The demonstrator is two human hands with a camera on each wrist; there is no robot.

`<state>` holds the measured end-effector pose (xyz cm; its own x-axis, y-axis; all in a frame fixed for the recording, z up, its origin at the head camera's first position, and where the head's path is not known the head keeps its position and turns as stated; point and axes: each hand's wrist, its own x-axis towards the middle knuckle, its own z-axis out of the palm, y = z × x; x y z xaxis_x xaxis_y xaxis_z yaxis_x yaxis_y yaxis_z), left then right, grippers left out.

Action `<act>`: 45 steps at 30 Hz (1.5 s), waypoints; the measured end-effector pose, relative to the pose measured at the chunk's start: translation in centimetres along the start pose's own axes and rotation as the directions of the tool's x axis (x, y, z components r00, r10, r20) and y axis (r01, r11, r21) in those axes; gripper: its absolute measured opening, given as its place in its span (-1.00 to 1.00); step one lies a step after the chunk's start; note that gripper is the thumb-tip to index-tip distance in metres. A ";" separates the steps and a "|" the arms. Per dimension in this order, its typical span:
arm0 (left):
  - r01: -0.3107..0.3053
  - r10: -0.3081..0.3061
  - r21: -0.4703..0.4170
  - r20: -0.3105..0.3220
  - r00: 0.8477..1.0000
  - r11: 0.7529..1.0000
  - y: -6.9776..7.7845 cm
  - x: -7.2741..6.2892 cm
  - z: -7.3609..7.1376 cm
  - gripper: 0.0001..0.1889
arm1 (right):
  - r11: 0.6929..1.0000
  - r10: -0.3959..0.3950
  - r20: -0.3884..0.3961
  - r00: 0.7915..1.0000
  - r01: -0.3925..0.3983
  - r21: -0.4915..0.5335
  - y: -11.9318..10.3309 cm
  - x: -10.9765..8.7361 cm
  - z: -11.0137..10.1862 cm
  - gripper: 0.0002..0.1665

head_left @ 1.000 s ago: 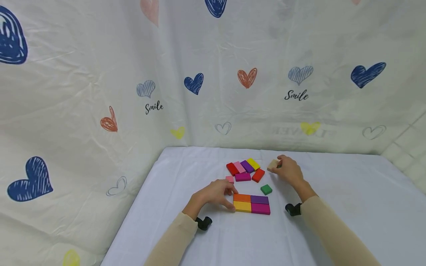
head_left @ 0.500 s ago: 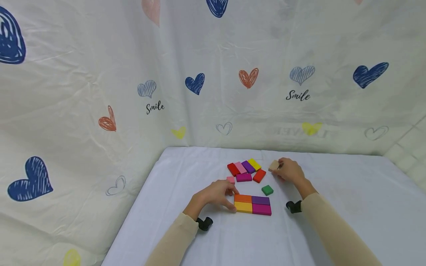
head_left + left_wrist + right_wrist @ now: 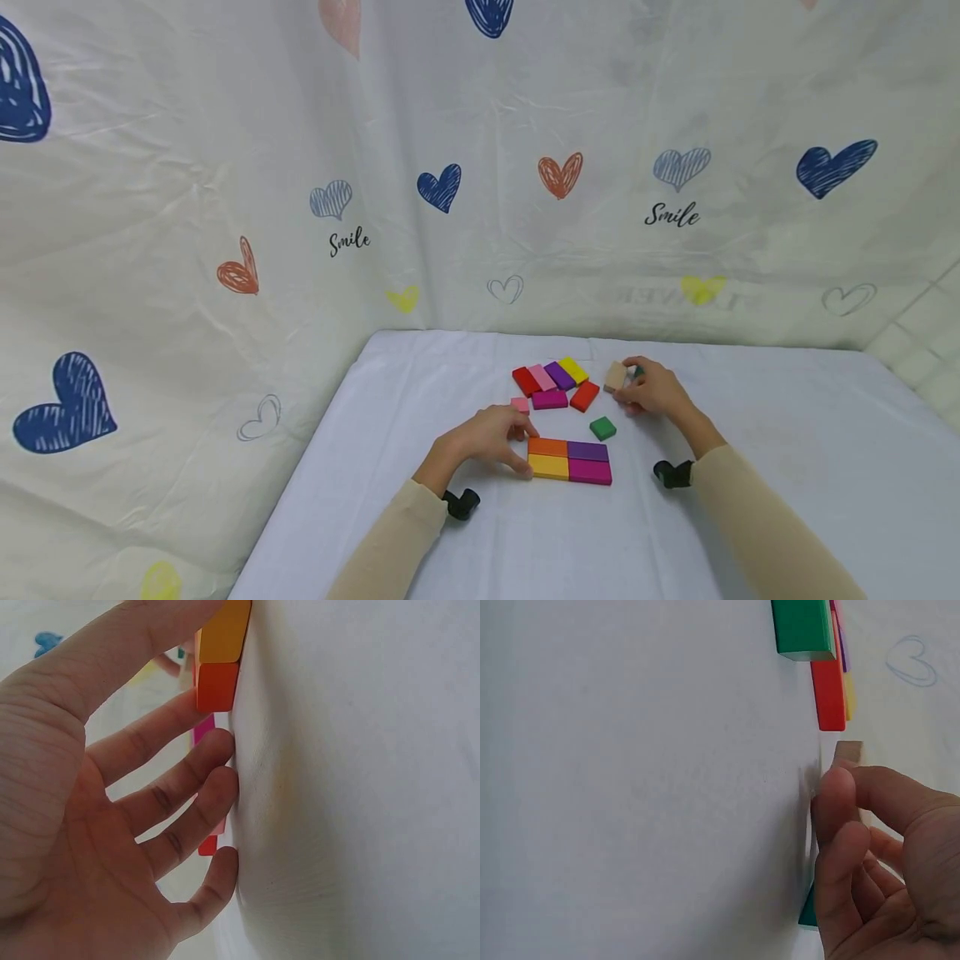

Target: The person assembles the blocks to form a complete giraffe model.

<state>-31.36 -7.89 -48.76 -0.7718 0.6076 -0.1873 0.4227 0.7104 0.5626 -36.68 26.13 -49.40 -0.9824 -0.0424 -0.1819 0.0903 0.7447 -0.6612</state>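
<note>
My left hand (image 3: 486, 437) spans the left end of a flat rectangle of coloured blocks, thumb at the near corner by the yellow block (image 3: 548, 467) and index finger at the far corner by the orange block (image 3: 548, 447). A purple block (image 3: 587, 452) and a magenta block (image 3: 589, 472) make up its right half. Toward the back right, my right hand (image 3: 660, 392) pinches a beige wooden block (image 3: 615, 377) between thumb and fingers. Partly hidden by that hand is a teal-green block (image 3: 808, 913).
Behind the rectangle lies a loose group of blocks, among them a red block (image 3: 527, 382), a yellow one (image 3: 573, 370) and an orange-red one (image 3: 584, 397). A green block (image 3: 602, 428) lies nearer. The white-covered table (image 3: 787, 467) ends at a heart-patterned curtain (image 3: 600, 100).
The beige block has turned in my right hand's fingers, and more of the teal-green block shows between them. My right wrist has shifted slightly right. The left hand stays at the rectangle.
</note>
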 end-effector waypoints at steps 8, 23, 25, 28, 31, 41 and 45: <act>-0.002 0.002 0.000 -0.006 1.000 1.000 -0.3 0.2 0.1 -0.49 | 0.998 -0.035 -0.016 0.999 0.036 0.058 -0.1 -1.3 -0.1 -0.13; -0.010 0.010 0.004 -0.003 1.000 1.000 -0.1 0.2 0.2 -0.48 | 0.974 -0.175 0.014 0.985 0.171 0.148 0.6 -4.8 -0.3 -0.18; -0.012 0.012 0.006 -0.003 1.000 1.000 0.0 0.1 0.1 -0.48 | 0.973 -0.178 0.031 0.984 0.171 0.156 0.7 -5.4 -0.4 -0.17; -0.010 0.010 0.006 -0.004 1.000 1.000 0.2 0.0 0.0 -0.48 | 0.973 -0.188 0.058 0.981 0.177 0.151 0.7 -6.4 -0.5 -0.15; -0.008 0.008 0.000 -0.004 1.000 1.000 0.3 -0.1 0.0 -0.48 | 0.973 -0.200 0.084 0.976 0.187 0.136 0.6 -7.6 -0.5 -0.12; -0.008 0.008 -0.006 0.000 1.000 1.000 0.2 -0.2 -0.2 -0.48 | 0.961 -0.267 0.123 0.956 0.255 0.105 -0.2 -11.4 0.1 -0.14; -0.011 0.011 -0.011 0.001 1.000 1.000 0.2 -0.1 0.0 -0.48 | 0.954 -0.289 0.145 0.946 0.272 0.125 0.0 -12.5 0.7 -0.16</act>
<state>-31.23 -7.85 -48.61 -0.7665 0.6160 -0.1817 0.4262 0.6995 0.5736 -24.31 26.16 -47.62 -0.9319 -0.3520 -0.0870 -0.1606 0.6158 -0.7714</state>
